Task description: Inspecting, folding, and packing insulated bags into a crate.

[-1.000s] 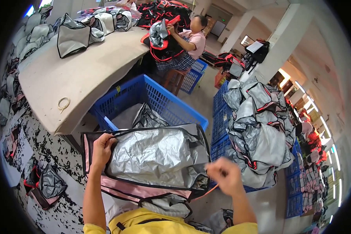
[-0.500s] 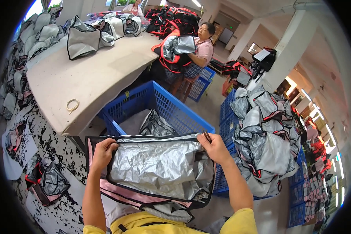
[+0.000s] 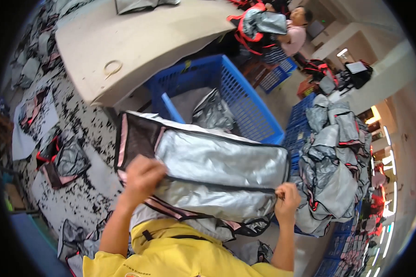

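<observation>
— Gripped at both ends, is it?
— Yes: the silver-lined bag [image 3: 217, 171] is clasped by the left hand [image 3: 141, 177] and pinched by the right hand [image 3: 286, 203], before the blue crate [image 3: 249, 101].

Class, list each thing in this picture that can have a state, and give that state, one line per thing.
Silver-lined bag: open, lining showing.
Left hand: gripping the bag's near edge.
Right hand: pinching the bag's right end.
Blue crate: holds a silver bag.
Co-worker's bag: held up.
</observation>
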The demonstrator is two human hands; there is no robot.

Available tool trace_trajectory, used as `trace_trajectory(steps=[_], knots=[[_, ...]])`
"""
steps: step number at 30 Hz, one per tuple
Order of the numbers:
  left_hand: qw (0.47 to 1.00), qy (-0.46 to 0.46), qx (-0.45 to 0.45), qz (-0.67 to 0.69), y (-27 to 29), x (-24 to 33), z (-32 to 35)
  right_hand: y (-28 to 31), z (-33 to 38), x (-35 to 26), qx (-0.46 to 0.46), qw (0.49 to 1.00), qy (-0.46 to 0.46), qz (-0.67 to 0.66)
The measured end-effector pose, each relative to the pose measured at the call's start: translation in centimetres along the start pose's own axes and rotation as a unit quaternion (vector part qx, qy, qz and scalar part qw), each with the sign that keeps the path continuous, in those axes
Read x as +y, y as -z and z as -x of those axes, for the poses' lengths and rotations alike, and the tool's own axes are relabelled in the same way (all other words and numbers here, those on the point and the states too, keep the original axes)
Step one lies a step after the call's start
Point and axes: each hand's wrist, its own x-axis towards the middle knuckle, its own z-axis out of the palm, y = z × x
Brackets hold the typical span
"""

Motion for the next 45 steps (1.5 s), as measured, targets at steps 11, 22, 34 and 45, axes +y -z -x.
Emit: trace_trajectory(steps=[11,22,34,45], knots=[[0.995,0.030,-0.076,0.054,-6.2,4.4,10.9,1.2,8.4,4.5,-0.068,0.968,-0.239,-0.043],[0.998,0.023,-0.026,0.046,-5.4,5.3,12.9,-1.3,1.6,10.0,-0.037,0.941,-0.337,0.020],[0.993,0.070,-0.084,0.040,-4.1,6.3,12.9,-3.4,2.5,10.8,0.014,0.949,-0.281,0.144],[0.879,0.472,-0.058,0.033,4.1,-9.3,11.1,-5.6,5.9,20.0,0.041,0.950,-0.277,0.141]])
